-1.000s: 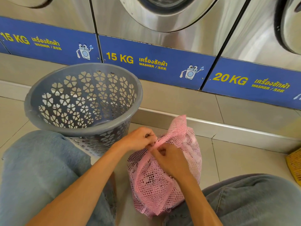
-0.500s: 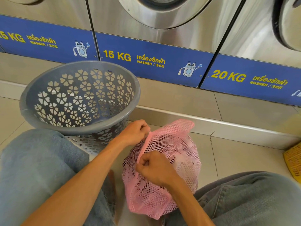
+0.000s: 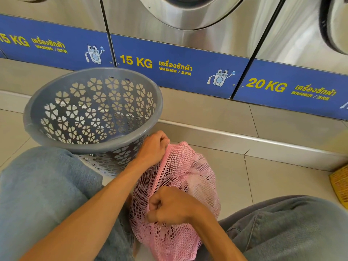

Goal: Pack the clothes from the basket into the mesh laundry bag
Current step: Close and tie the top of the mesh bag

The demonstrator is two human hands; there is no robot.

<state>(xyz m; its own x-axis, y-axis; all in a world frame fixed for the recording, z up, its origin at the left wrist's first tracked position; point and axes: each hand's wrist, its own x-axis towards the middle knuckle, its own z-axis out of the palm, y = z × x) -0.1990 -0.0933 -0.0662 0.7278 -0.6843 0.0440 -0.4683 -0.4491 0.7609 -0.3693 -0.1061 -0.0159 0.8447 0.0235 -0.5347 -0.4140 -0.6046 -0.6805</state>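
Between the person's knees, the right hand [image 3: 169, 206] is clenched into a fist on the near side of the pink mesh laundry bag [image 3: 180, 193], pinching a fold of netting against the bulging bag. The left hand [image 3: 153, 147] is closed too, gripping the bag's top edge at the far end, where the mesh gathers to a point just beside the basket's near rim. Both forearms run in from the bottom left and bottom centre, bare to the frame edge.

Pale clothes [image 3: 195, 172] show through the pink netting as whitish patches, filling the bag into a rounded lump that rests on the tiled floor [image 3: 273, 178]. Faded jeans cover the left knee [image 3: 41, 185] and the right knee [image 3: 293, 227] on either side of it.

Just left of the bag stands the grey basket [image 3: 94, 146], round, pierced with flower-shaped holes, tilted so its mouth opens toward the camera; only bare plastic shows inside it. A corner of something woven and yellow [image 3: 339, 183] pokes in at the right edge.

Beyond a low tiled step rise steel washers [image 3: 188, 19] with blue panels [image 3: 169, 66] lettered 15 KG and 20 KG in yellow.
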